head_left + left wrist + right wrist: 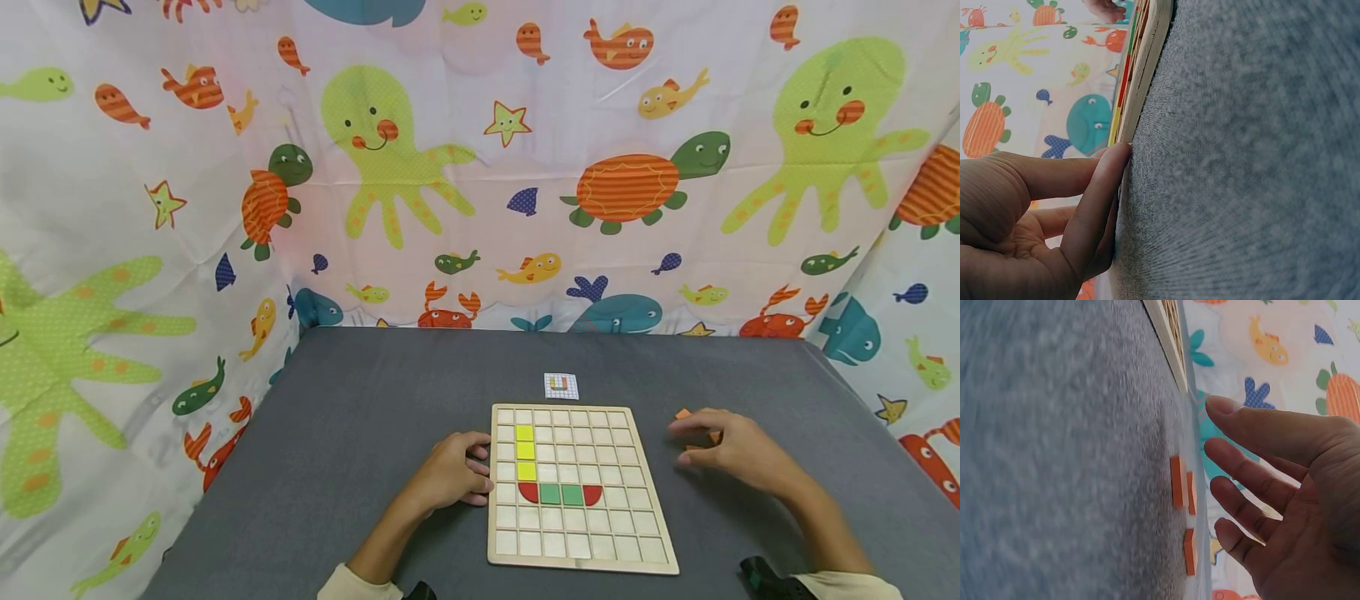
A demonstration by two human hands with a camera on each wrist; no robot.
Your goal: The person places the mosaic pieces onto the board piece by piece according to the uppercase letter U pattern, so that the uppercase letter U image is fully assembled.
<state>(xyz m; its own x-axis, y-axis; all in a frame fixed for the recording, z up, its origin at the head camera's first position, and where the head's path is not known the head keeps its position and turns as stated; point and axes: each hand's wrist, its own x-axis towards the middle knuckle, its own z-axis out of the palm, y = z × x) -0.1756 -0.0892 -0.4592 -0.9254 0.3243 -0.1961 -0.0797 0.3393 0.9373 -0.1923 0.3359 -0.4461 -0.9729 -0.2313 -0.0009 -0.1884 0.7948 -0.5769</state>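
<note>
- A wooden grid board (pixel 581 533) lies flat on the grey tabletop (pixel 360 417), near the front edge and between the person's two hands.
- In the board's cells, three yellow square tiles (pixel 526 452) stand in a column in the second column from the left; below them runs a row made of a red quarter-round tile (pixel 528 492), two green square tiles (pixel 561 494) and a second red quarter-round tile (pixel 592 494).
- A small pattern card (pixel 561 386) lies on the tabletop just beyond the board's far edge.
- The left hand (pixel 452 471) rests on the tabletop against the board's left edge. Its grip is loose: the fingers are gently curled and hold nothing, and in the left wrist view one fingertip (pixel 1116 156) touches the side of the board (pixel 1147 62).
- The right hand (pixel 731 446) hovers low over the tabletop to the right of the board, well apart from it. Its grip is open, with fingers spread and only slightly bent, and nothing is in it.
- Orange tiles (pixel 1182 500) lie on the tabletop just under the right hand's fingers (pixel 1241 481); the right wrist view shows a gap between fingertips and tiles. In the head view the tiles (pixel 682 414) peek out beside the hand.
- A curtain printed with sea creatures (pixel 480 167) hangs behind and beside the tabletop.
</note>
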